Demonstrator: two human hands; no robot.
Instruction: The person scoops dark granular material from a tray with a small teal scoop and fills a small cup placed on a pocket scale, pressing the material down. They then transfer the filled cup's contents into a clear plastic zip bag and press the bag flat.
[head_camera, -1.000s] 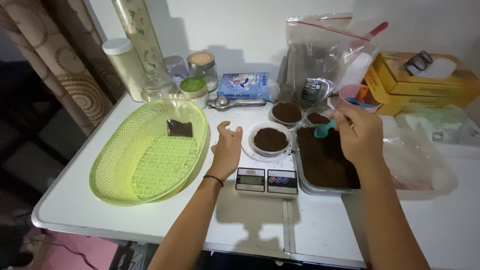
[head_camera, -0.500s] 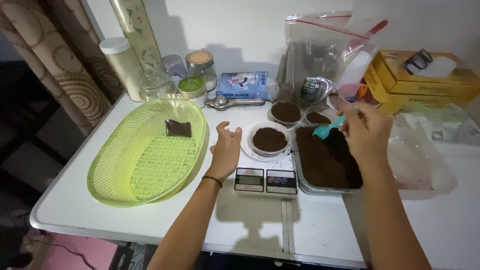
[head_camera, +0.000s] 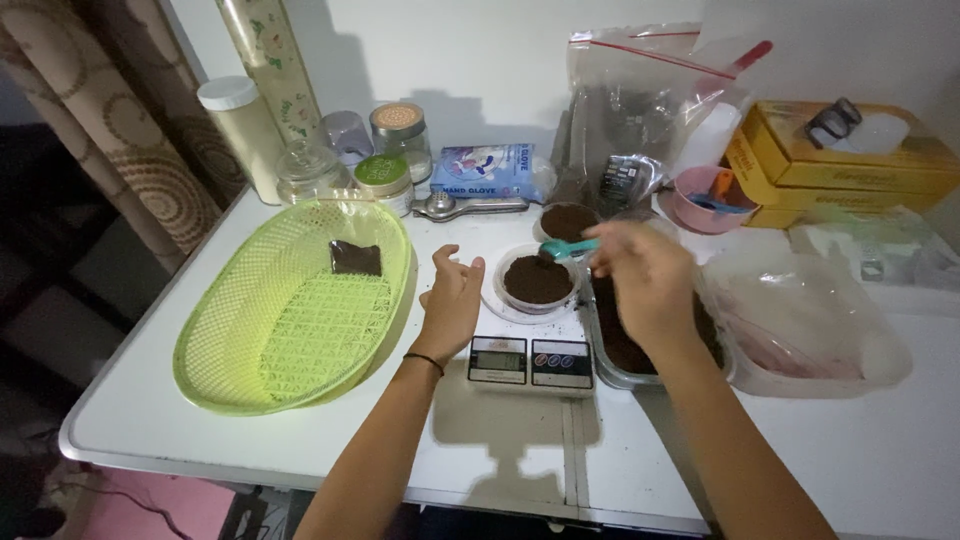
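The right hand (head_camera: 645, 285) has its grip closed on a teal spoon (head_camera: 567, 248), whose bowl hangs just over the far right rim of the small cup (head_camera: 537, 281) of dark powder (it stands on the scale (head_camera: 531, 360)). The left hand (head_camera: 452, 300), fingers loosely apart and holding nothing, rests on the tabletop (head_camera: 500, 450) just left of the cup, right of the green basket (head_camera: 290, 310).

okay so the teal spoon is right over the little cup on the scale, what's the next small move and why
Probably tip the teal spoon so its load drops into the small cup on the scale. The right hand holds the spoon at the cup's rim, above the brown powder already inside, while the left hand rests open beside the cup, not gripping it.
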